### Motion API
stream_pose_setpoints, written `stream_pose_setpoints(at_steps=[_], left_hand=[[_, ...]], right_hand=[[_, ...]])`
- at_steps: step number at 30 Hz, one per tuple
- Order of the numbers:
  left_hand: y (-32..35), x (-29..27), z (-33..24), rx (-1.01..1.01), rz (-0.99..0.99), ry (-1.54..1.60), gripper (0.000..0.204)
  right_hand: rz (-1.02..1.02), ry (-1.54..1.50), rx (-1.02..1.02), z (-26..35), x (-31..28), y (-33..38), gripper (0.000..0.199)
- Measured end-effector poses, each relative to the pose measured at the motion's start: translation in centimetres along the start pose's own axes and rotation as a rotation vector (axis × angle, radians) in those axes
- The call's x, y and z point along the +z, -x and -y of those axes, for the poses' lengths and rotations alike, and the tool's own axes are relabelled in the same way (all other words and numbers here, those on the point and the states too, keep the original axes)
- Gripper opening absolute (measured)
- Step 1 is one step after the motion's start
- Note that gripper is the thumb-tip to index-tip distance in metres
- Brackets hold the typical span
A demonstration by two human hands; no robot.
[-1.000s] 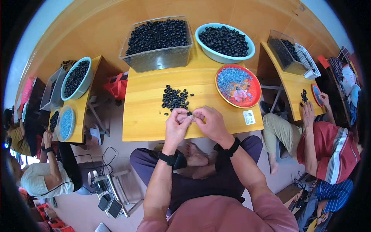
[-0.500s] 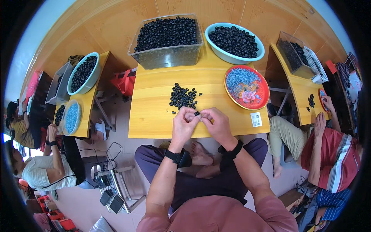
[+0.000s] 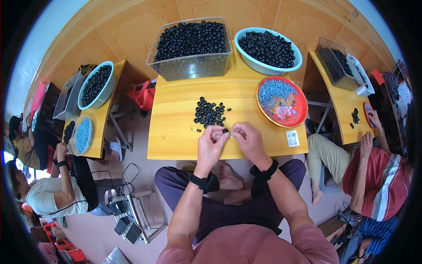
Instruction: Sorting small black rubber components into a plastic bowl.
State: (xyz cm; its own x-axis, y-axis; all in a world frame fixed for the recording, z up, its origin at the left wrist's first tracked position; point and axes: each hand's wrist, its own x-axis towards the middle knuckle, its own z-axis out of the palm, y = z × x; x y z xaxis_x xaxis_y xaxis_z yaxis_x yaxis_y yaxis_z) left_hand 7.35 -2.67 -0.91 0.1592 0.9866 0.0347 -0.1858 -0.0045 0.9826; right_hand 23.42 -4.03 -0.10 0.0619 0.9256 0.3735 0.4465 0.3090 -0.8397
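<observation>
Your left hand [image 3: 210, 145] and right hand [image 3: 249, 140] meet over the near edge of the table [image 3: 176, 136], fingertips pinched together on one black ring [image 3: 225, 130]. Both hands are narrow, closed down on that small part. Whether the right fingers also hold a small piece from the red plate [image 3: 282, 102] is too small to tell.

The ring sits between your two thumbs and forefingers, just above the wood, close to the loose pile [image 3: 210, 113] of the same rings.

To do this step well, by my read:
- Keep the ring low over the table, so a slip drops it on the wood and not into your lap.
- Hold the ring by its rim with the left fingers and leave the hole free for the right.
- Keep both wrists steady; move only the fingertips.
- Do not squeeze hard; a round part this small can pop out sideways.
- Keep clear of the pile, or you will scatter it toward the edge.

The supply is well apart at the far side: a clear bin [image 3: 191, 47] and a teal bowl [image 3: 268, 49], both full of black rings. The plate with its pale blue bits lies near your right hand. Other people work at the side tables; their hands stay away from yours.
</observation>
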Motion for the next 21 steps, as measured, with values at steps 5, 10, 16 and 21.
stream_pose_setpoints(at_steps=[5, 10, 16, 21], left_hand=[[0.3, 0.2, -0.1, 0.018, -0.036, -0.203, 0.015], [0.5, 0.6, 0.1, 0.09, -0.062, -0.315, 0.016], [0.6, 0.6, -0.1, 0.08, -0.055, -0.408, 0.015], [0.7, 1.0, -0.8, 0.153, -0.067, -0.552, 0.016]], right_hand=[[0.013, -0.035, 0.059, -0.8, 0.0, 0.2, 0.01], [0.012, -0.096, 0.144, 0.0, -0.1, 0.2, 0.009], [0.005, -0.08, 0.096, -0.2, -0.1, 0.4, 0.009], [0.003, 0.011, -0.026, -0.2, -0.4, 0.3, 0.01]])
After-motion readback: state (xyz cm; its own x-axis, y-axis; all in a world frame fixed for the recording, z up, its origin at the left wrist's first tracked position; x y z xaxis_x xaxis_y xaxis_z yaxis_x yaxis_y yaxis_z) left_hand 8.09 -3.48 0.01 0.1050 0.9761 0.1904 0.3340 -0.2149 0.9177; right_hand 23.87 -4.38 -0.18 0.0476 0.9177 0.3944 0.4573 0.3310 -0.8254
